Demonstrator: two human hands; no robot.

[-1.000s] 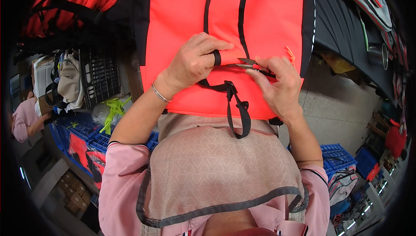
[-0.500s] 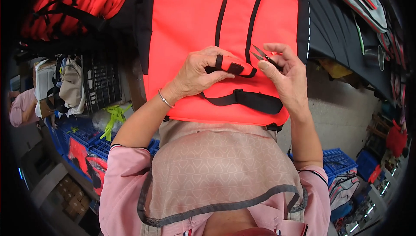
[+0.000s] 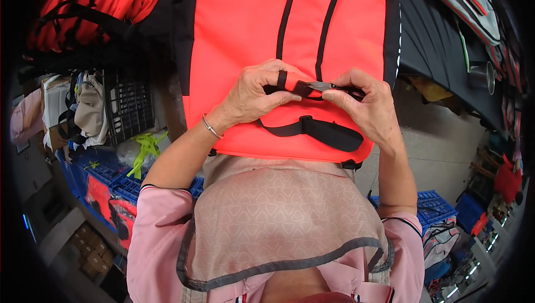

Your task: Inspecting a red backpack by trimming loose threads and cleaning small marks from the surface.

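Note:
A bright coral-red bag (image 3: 239, 41) with black sides and black trim lies in front of me, its near edge against my apron (image 3: 290, 208). My left hand (image 3: 257, 90) pinches a folded red strap with black edging (image 3: 295, 83) on the bag. In my right hand (image 3: 365, 99) is a pair of small thread snips (image 3: 320, 86), their pointed blades close together at the black end of that strap. Whether the blades touch the strap or a thread, I cannot tell. Nearer me, a black webbing strap with a buckle (image 3: 305, 126) loops loosely across the bag.
More red bags (image 3: 106, 2) are piled at the far left. A black crate (image 3: 129, 105) and blue crates (image 3: 120, 183) stand at my left, another blue crate (image 3: 434, 207) at my right. A metal cup (image 3: 482, 77) sits by the black-covered table (image 3: 429, 41), with grey bags (image 3: 465, 2) beyond.
My right hand has moved left and brought the snips to the strap's black end. Their blades, apart before, are now together. My left hand stays in place on the strap.

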